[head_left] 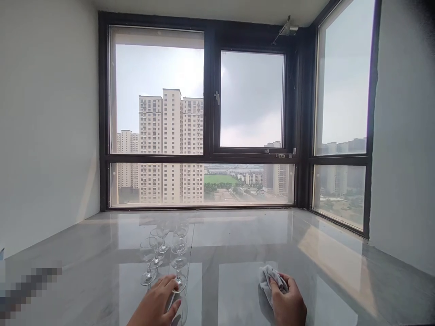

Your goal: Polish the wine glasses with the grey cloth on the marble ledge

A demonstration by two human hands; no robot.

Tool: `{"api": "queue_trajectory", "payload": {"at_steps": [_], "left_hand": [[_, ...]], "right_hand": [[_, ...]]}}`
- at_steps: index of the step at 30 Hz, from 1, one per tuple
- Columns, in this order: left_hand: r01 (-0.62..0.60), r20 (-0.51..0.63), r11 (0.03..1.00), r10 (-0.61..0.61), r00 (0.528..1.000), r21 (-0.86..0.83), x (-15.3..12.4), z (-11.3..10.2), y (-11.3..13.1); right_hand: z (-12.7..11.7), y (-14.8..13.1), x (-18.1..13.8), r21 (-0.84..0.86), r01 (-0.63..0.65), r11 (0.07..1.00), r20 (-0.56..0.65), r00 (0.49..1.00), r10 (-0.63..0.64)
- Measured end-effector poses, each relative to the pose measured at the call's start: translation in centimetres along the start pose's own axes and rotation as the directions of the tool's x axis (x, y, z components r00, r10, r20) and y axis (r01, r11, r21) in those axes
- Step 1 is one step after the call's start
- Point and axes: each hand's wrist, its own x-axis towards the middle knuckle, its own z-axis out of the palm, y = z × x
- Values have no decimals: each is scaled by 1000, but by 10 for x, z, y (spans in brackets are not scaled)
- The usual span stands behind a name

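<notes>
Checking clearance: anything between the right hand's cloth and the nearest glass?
Nothing visible stands between the cloth, held in the right hand, and the nearest glass; the left hand is at its foot.

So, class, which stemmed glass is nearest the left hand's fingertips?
The front glass in the right row: the left hand is at its foot, while the other glasses stand farther away.

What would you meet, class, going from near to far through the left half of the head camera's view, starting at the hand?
Left hand → stemmed glasses → window frame → tall apartment building.
</notes>
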Motion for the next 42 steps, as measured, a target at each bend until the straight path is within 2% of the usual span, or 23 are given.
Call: {"api": "queue_trajectory", "payload": {"at_steps": [3, 7, 11, 13, 15, 18, 21, 23, 26, 31, 34, 36, 38, 39, 40, 42], "left_hand": [[63, -119, 996, -69, 990, -57, 10, -3, 4], [150, -124, 982, -165, 979, -118, 32, 4, 4], [96, -151, 985, -118, 981, -145, 48, 21, 1], [15, -184, 988, -44, 982, -156, 51, 27, 8], [-123, -200, 979, 90, 976, -161, 55, 31, 26], [-319, -193, 933, 286, 939, -168, 68, 37, 71], [-389, -201, 910, 358, 912, -144, 90, 49, 113], [-407, -223, 905, 375, 900, -124, 103, 58, 127], [-384, -257, 914, 343, 904, -133, 114, 66, 123], [-326, -280, 931, 274, 920, -162, 123, 63, 103], [-304, -250, 932, 252, 935, -195, 126, 63, 107], [-280, -223, 935, 231, 947, -220, 127, 65, 113], [-270, -191, 933, 228, 955, -236, 126, 67, 119], [-280, -181, 930, 240, 954, -240, 125, 67, 122], [-299, -179, 924, 261, 949, -239, 124, 67, 123], [-351, -193, 912, 312, 930, -213, 122, 67, 123]], "right_hand": [[1, 2, 2, -4, 7, 1000, -10, 1000, -7], [5, 7, 6, 11, 12, 1000, -21, 1000, -12], [8, 11, 8, 31, 39, 999, -45, 998, -38], [9, 11, 7, 43, 54, 998, -48, 998, -52], [11, 9, 5, 63, 64, 996, -61, 996, -60], [11, 8, 3, 99, 78, 992, -82, 994, -70], [10, 9, 3, 119, 72, 990, -51, 997, -66], [9, 9, 3, 131, 76, 988, -43, 997, -71], [11, 8, 2, 168, 114, 979, -71, 992, -104], [13, 11, 0, 223, 164, 961, -93, 985, -147], [11, 8, -6, 236, 179, 955, -88, 983, -162], [10, -4, -13, 248, 214, 945, -71, 977, -203], [11, -24, -22, 248, 328, 912, -34, 943, -330], [13, -35, -27, 237, 440, 866, -3, 892, -452], [16, -46, -32, 210, 563, 799, 26, 814, -580], [25, -59, -38, 144, 734, 664, 61, 663, -746]]}}
